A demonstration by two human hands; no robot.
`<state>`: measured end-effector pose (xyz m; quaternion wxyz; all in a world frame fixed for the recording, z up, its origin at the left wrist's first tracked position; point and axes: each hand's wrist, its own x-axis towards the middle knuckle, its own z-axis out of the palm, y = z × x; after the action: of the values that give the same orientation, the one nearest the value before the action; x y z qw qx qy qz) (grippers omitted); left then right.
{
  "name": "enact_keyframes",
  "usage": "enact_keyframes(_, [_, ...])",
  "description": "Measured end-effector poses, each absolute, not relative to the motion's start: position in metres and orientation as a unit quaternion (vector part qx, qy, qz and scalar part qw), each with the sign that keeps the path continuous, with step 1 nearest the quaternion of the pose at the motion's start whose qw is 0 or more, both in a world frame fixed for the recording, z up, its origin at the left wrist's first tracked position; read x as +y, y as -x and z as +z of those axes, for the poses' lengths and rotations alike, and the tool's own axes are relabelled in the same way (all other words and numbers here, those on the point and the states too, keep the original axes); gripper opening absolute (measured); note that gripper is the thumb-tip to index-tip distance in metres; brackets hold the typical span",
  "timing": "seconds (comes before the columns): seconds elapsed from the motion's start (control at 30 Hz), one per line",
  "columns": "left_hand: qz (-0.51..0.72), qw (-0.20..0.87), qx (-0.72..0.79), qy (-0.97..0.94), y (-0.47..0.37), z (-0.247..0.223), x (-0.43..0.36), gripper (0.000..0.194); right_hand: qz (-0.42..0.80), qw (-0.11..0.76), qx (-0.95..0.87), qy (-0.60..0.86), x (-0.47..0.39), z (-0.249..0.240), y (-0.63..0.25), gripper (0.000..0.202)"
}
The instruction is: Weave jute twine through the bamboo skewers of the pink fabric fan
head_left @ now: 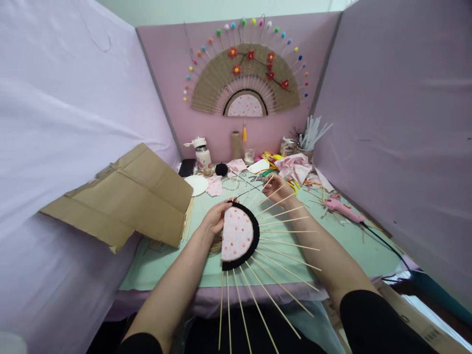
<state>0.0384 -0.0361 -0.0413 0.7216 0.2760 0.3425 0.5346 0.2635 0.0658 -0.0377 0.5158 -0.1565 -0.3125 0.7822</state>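
Observation:
A half-round fan base [238,233], covered in white cloth with pink spots, has a black band [255,231] around its curve. Thin wooden sticks [287,231] spread out from that band. My left hand [217,219] is closed on the upper end of the fan base. Pinched in the fingers of my right hand [275,188], behind the upper sticks, is a black yarn [248,191] that runs to the top of the base. A black yarn ball [221,169] lies farther back on the table.
Cardboard [147,196] leans at the left. A bottle [202,156], a phone [187,167], pink cloth [294,168] and a jar of white strips [308,142] stand or lie behind. A pink glue gun [344,210] is at the right. A finished fan [245,73] hangs on the back wall.

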Motion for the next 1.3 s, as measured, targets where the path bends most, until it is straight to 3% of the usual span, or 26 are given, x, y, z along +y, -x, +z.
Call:
enact_keyframes(0.2, [0.53,0.723,0.341,-0.283,-0.032,-0.03,-0.042,0.031,0.789,0.383,-0.409,0.251,0.057,-0.043,-0.256,0.027])
enact_keyframes(0.47, [0.509,0.713,0.321,-0.36,-0.026,-0.021,-0.049,0.043,0.753,0.26,-0.539,0.273,0.038,-0.049,-0.248,0.019])
enact_keyframes(0.8, [0.468,0.72,0.313,-0.404,-0.023,-0.023,-0.051,0.05,0.733,0.122,-0.625,0.238,0.037,-0.045,-0.256,0.026])
enact_keyframes(1.13, [0.456,0.721,0.316,-0.415,-0.023,-0.028,-0.05,0.052,0.711,0.103,-0.655,0.234,0.033,-0.037,-0.259,0.022])
enact_keyframes(1.3, [0.488,0.715,0.308,-0.394,-0.025,-0.024,-0.049,0.047,0.708,0.161,-0.653,0.216,0.034,-0.036,-0.267,0.022])
